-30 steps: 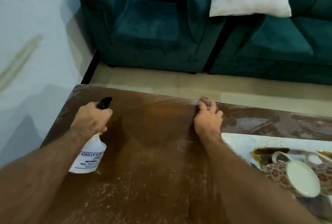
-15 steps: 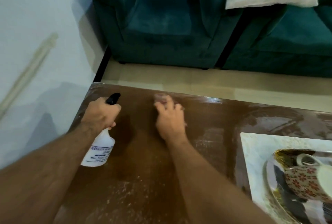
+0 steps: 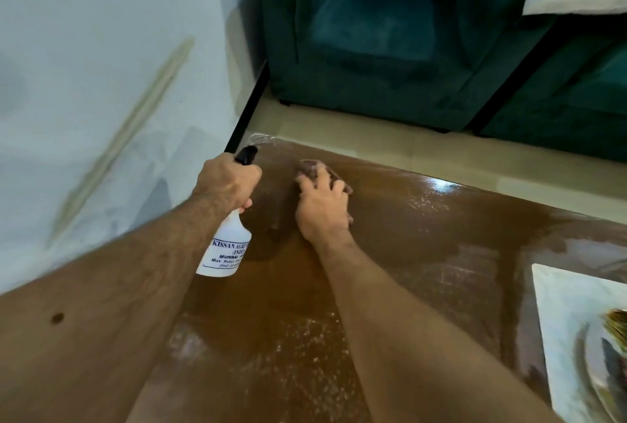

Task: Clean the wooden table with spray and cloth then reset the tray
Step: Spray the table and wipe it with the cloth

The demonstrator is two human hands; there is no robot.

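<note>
My left hand [image 3: 228,181] is wrapped tight round the neck of the spray bottle [image 3: 225,248], fingers under the black nozzle head, and the white body hangs clear above the wooden table [image 3: 424,236] near its far left corner, not resting on it. My right hand [image 3: 322,209] lies flat with fingers spread, pressing the cloth [image 3: 307,165] onto the wood just short of the far edge; only a dull, brownish bit of it peeks out past my fingertips, so I am pinning it down by palm pressure rather than pinching it. I judge the bottle light and easy one-handed, its plastic smooth, so the narrow neck below the trigger is the sure place to hold it. The cloth looks thin and limp and will bunch or slide out unless I keep my whole hand over it. The tabletop shines wet along the far edge, with pale speckled residue nearer me and toward the right, so I reckon the wiping is only partly done. The tray [image 3: 563,321] sits at the right edge of the table, pale and flat, with a gold-rimmed dish [image 3: 610,354] on it, blurred. Glossy and carrying crockery, it will want both hands at opposite edges, kept level, when the time comes to reset it
</note>
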